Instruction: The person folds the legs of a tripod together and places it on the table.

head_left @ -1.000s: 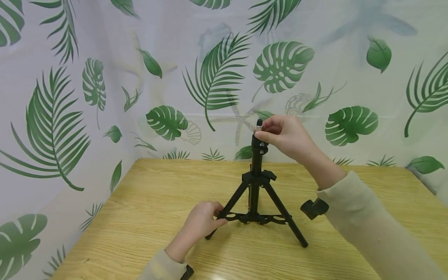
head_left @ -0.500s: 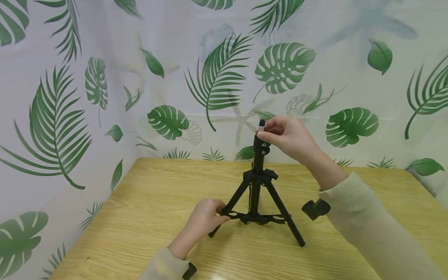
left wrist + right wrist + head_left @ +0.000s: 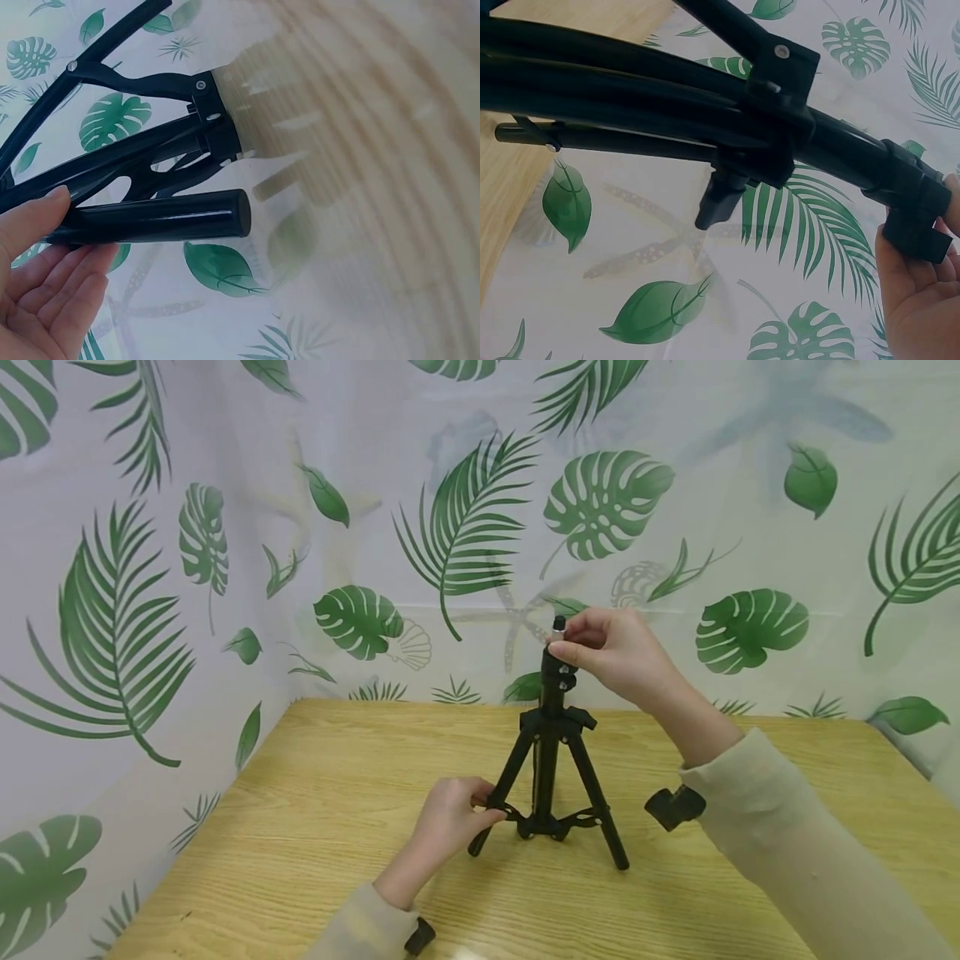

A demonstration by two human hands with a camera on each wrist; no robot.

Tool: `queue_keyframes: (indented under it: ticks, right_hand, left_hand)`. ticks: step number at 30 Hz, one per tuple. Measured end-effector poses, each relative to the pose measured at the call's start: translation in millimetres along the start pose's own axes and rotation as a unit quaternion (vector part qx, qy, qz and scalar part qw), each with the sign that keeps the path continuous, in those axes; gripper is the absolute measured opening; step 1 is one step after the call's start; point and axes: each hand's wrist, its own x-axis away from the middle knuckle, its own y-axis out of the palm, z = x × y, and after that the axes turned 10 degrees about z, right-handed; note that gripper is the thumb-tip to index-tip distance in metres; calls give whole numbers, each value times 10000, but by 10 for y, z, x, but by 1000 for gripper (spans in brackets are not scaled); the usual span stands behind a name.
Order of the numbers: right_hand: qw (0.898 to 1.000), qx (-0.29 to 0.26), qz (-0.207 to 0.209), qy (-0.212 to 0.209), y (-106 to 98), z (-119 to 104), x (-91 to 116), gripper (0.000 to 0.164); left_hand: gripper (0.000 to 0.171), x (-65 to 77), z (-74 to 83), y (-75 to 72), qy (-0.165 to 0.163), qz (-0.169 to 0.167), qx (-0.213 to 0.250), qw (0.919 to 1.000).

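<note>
A black tripod stand [image 3: 547, 777] stands upright on the wooden table, its legs partly spread. My left hand [image 3: 450, 818] pinches the left leg low down, near its brace. In the left wrist view, the thumb lies on one side of that leg [image 3: 172, 217] and the fingers on the other. My right hand [image 3: 618, 652] grips the top of the centre column, just under the silver stud with its black tip [image 3: 559, 623]. The right wrist view shows those fingers around the clamp knob [image 3: 915, 236]. Below it sits the leg collar [image 3: 780, 112] with its own knob [image 3: 721, 199].
The wooden table [image 3: 337, 760] reaches back to a white cloth [image 3: 480, 410] printed with green leaves, which also hangs along the left side. A black wrist mount [image 3: 675, 807] shows below the right sleeve.
My left hand has moved right and slightly up with the left leg. The legs have drawn inward, and the collar has risen along the column. My right hand stays nearly still at the top.
</note>
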Motion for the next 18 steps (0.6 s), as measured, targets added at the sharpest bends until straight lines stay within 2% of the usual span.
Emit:
queue_keyframes:
  ticks: [18]
  right_hand:
    - [10000,62,-38,-45,4,-6,-1,25]
  left_hand:
    - [22,-81,31,90,3,260,205,9995]
